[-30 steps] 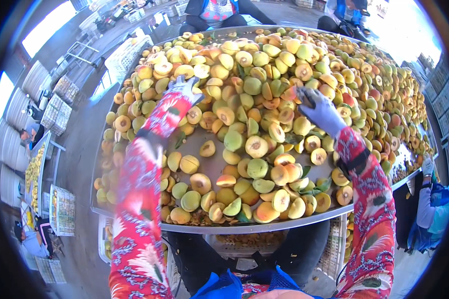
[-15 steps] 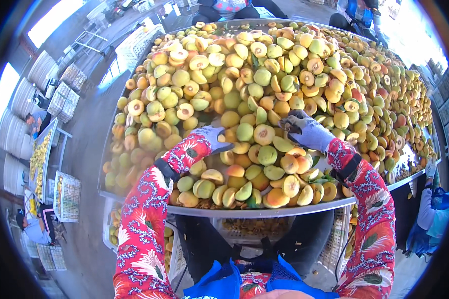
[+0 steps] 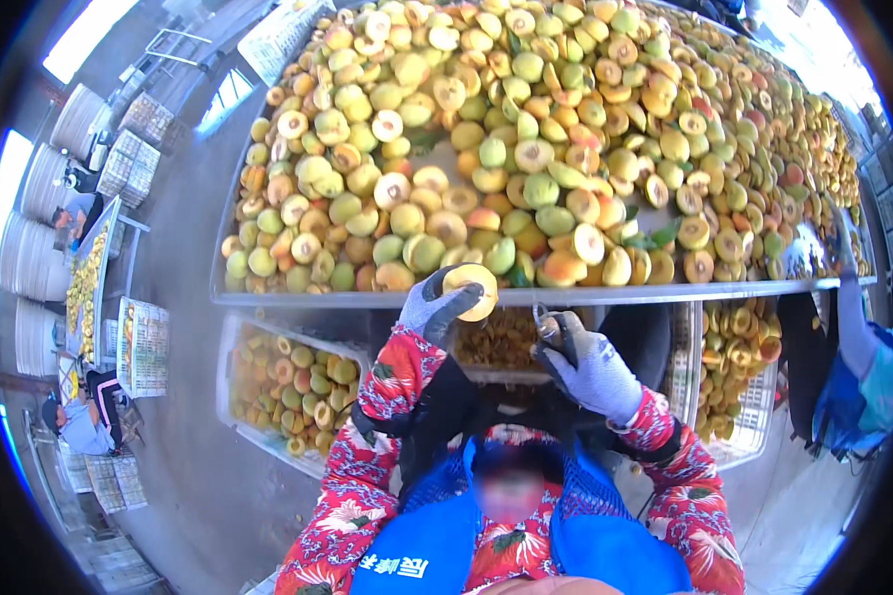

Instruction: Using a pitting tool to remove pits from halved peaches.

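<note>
Down at the near edge of the desk (image 3: 526,295), the gloved left hand (image 3: 435,309) has its fingers clamped on a halved yellow fruit (image 3: 471,291), held just below the desk's metal rim. Just right of it, the gloved right hand (image 3: 590,372) has its fingers closed around what looks like a small knife (image 3: 549,325), though the tool is mostly hidden. Heaped fruit (image 3: 526,159) covers the desk beyond. Under the desk to the left stands a white crate (image 3: 236,397) of fruit, and another person's sleeve (image 3: 858,342) shows at far right.
</note>
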A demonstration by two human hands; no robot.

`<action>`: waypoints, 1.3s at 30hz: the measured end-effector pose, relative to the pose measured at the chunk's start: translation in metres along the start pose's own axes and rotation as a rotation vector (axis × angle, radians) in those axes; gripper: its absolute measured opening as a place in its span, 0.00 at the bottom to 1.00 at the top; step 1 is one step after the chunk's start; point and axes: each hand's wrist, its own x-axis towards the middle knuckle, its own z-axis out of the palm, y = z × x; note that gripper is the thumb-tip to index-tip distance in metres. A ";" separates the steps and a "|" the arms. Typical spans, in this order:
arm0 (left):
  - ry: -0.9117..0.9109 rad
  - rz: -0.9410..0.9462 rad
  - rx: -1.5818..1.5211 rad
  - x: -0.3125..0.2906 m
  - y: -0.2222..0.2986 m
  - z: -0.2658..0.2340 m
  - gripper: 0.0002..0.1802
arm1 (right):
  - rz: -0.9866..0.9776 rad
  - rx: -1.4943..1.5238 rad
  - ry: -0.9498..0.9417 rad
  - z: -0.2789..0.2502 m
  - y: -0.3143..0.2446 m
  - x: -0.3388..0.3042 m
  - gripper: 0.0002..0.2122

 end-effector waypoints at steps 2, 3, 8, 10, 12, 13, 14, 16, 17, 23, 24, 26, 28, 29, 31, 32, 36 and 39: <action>0.054 -0.045 0.004 -0.025 -0.019 0.011 0.25 | 0.023 0.116 0.014 0.023 -0.001 -0.019 0.14; 0.106 -0.069 0.018 -0.035 -0.027 0.018 0.23 | 0.047 0.085 0.009 0.036 0.002 -0.029 0.13; 0.103 -0.120 -0.297 -0.069 -0.080 0.028 0.23 | -0.039 -0.105 0.030 0.072 0.007 -0.058 0.11; 0.109 -0.201 -0.454 -0.077 -0.093 0.026 0.21 | -0.003 -0.182 0.000 0.080 0.006 -0.067 0.11; 0.065 -0.225 -0.614 -0.084 -0.108 0.021 0.21 | -0.008 -0.228 0.009 0.086 0.005 -0.075 0.11; 0.065 -0.230 -0.614 -0.088 -0.113 0.018 0.21 | -0.061 -0.236 0.029 0.091 0.009 -0.077 0.13; 0.067 0.165 0.179 -0.092 -0.116 0.014 0.20 | -0.057 -0.235 0.029 0.092 0.009 -0.079 0.13; 0.056 0.550 0.977 -0.096 -0.118 0.016 0.20 | 0.027 -0.160 -0.028 0.094 0.006 -0.080 0.13; 0.116 0.354 0.568 -0.095 -0.119 0.020 0.20 | 0.030 -0.159 -0.027 0.096 0.007 -0.082 0.13; 0.220 0.256 0.301 -0.098 -0.110 0.042 0.17 | 0.043 -0.084 -0.003 0.102 0.011 -0.085 0.12; 0.232 0.189 0.130 -0.099 -0.110 0.043 0.17 | 0.098 -0.020 -0.025 0.102 0.008 -0.086 0.12; 0.222 0.230 0.308 -0.096 -0.108 0.044 0.18 | 0.153 0.048 -0.042 0.104 0.013 -0.084 0.12; 0.293 0.464 0.751 -0.094 -0.109 0.051 0.21 | -0.043 0.031 0.039 0.108 0.018 -0.081 0.12; 0.284 0.458 0.750 -0.094 -0.110 0.054 0.21 | -0.032 0.032 0.043 0.106 0.020 -0.083 0.12; 0.366 0.309 0.462 -0.096 -0.110 0.061 0.21 | 0.496 0.764 -0.247 0.084 -0.001 -0.073 0.15; 0.367 0.303 0.463 -0.097 -0.109 0.063 0.21 | 0.606 0.988 -0.321 0.079 -0.001 -0.073 0.17; 0.250 0.362 0.517 -0.089 -0.115 0.060 0.23 | 0.733 1.880 -0.590 0.078 0.027 -0.074 0.17; 0.010 0.031 -0.105 -0.085 -0.120 0.059 0.29 | 0.697 2.224 -0.752 0.090 0.039 -0.073 0.16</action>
